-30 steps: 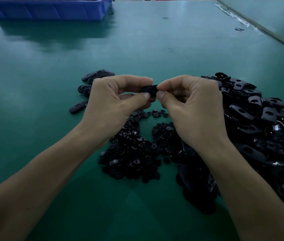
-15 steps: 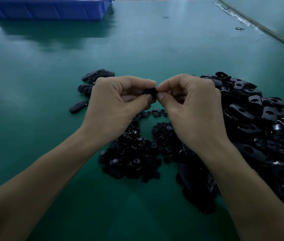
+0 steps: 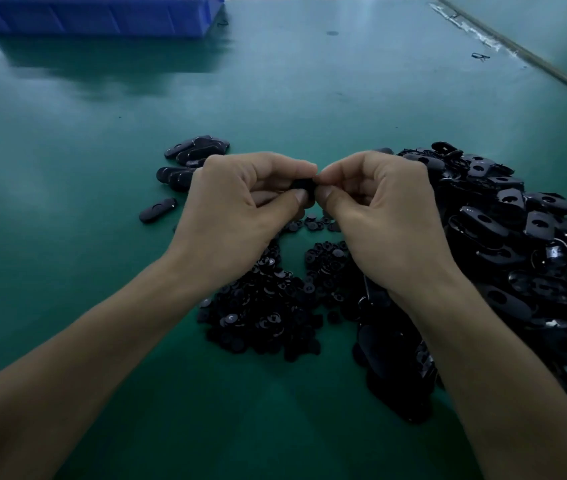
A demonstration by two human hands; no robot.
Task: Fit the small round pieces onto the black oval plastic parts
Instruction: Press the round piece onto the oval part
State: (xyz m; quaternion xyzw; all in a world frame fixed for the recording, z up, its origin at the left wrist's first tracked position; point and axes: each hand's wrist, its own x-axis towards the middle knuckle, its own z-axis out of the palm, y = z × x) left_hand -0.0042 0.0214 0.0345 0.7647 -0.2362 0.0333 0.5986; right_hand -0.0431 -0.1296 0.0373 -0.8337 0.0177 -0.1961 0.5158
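Note:
My left hand (image 3: pixel 240 216) and my right hand (image 3: pixel 382 223) meet above the table, fingertips together. Between them they pinch one black oval part (image 3: pixel 303 185), mostly hidden by thumbs and forefingers. Whether a round piece sits on it I cannot tell. Below the hands lies a heap of small round pieces (image 3: pixel 268 306). A big pile of black oval parts (image 3: pixel 517 244) spreads at the right. A small group of oval parts (image 3: pixel 192 157) lies left of my left hand, with a single one (image 3: pixel 157 210) nearer.
A blue plastic bin (image 3: pixel 102 15) stands at the table's far left edge. The green table (image 3: pixel 67 133) has a seam with tape running along the far right. A small dark scrap (image 3: pixel 480 57) lies near that seam.
My hands have drawn closer together, and less of the oval part shows between the fingertips than before. The piles have not moved.

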